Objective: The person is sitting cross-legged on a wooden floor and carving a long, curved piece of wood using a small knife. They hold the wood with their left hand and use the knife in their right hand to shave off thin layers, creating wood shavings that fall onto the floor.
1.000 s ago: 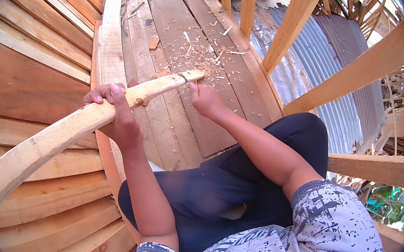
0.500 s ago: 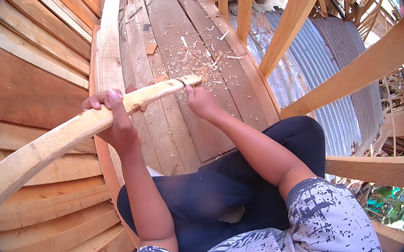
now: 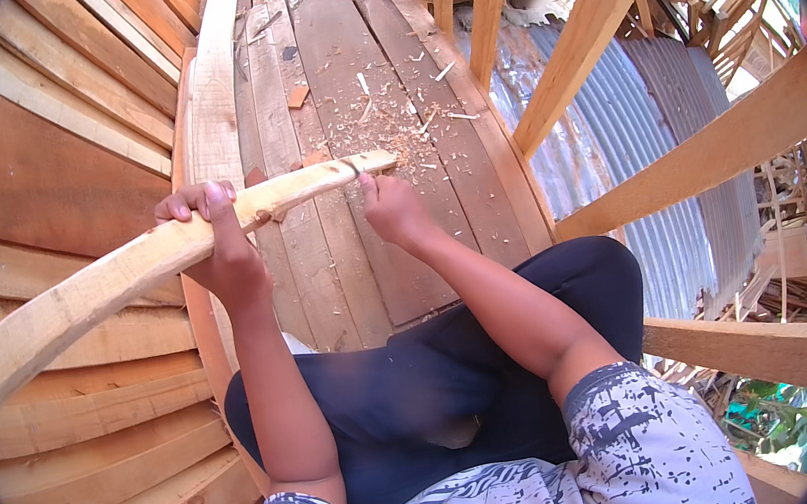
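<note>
A long pale wooden bar point(image 3: 105, 279) runs from the left edge toward the middle, slightly raised at its far right end. My left hand point(image 3: 225, 249) is wrapped round it near a knot, thumb on top. At the bar's right end my right hand point(image 3: 392, 210) is closed in a fist, thumb up. A thin dark knife blade point(image 3: 351, 166) stands out of that fist and lies across the bar, touching it. The knife's handle is hidden inside my fingers.
Wood shavings point(image 3: 399, 137) and chips lie on the plank floor point(image 3: 417, 280) beyond my hands. A wall of overlapping boards point(image 3: 92, 426) closes the left side. On the right are wooden posts point(image 3: 589, 38) and rails, with corrugated metal sheets point(image 3: 653, 151) below. My crossed legs point(image 3: 390, 385) are close beneath my arms.
My right hand and the knife blade have shifted a little to the left along the bar's end. The left hand keeps its hold; the whole view has shifted slightly.
</note>
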A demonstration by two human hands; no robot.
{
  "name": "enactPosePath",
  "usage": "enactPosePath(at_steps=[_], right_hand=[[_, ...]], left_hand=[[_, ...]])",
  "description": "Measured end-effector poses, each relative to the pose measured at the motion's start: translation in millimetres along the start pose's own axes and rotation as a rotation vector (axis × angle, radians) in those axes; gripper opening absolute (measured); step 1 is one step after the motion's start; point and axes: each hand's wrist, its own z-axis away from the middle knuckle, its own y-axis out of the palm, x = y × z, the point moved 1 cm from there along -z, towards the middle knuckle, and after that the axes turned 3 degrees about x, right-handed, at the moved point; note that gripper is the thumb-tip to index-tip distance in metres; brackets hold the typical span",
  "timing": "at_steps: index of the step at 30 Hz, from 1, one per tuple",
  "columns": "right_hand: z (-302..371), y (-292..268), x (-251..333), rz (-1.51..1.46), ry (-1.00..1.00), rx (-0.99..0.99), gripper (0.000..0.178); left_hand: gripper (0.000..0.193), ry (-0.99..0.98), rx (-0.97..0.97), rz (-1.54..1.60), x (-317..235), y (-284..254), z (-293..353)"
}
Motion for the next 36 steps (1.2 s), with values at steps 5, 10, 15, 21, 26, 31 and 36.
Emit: enactPosePath(at_steps=[5,10,15,21,26,31,36], right_hand=[[-15.8,1.1,-8.7,0.089,0.016,-0.027,0.056],[-12.5,-0.3,-16.2,0.047,-0.038,-0.078,0.054],[-14.0,0.1,-5.8,0.018,-0.055,-0.043,0.051],[-2.0,-1.6,4.8,0.006,-0.112,0.023,0.051],[-7.7,-3.6,25.3,0.062,-0.107,0.021,0.05],[-12.9,-7.3,17.0,0.103,-0.124,-0.006,0.051],[-23.4,-3.7,4.3,0.022,-0.011,0.022,0.052]], left_hand=[[0.033,0.011,0.015,-0.009,3.6,-6.1,-1.5],[0.033,0.034,0.004,-0.022,3.8,-3.2,-2.3],[0.032,0.014,0.007,-0.018,2.8,-4.9,-2.5],[0.03,-0.042,-0.02,0.023,1.5,-1.4,0.3],[0.03,-0.018,-0.038,-0.032,6.1,-12.3,-2.2],[0.03,-0.002,-0.041,-0.09,9.7,-11.5,-1.8],[0.031,-0.014,-0.039,-0.092,9.2,-7.9,-2.7]])
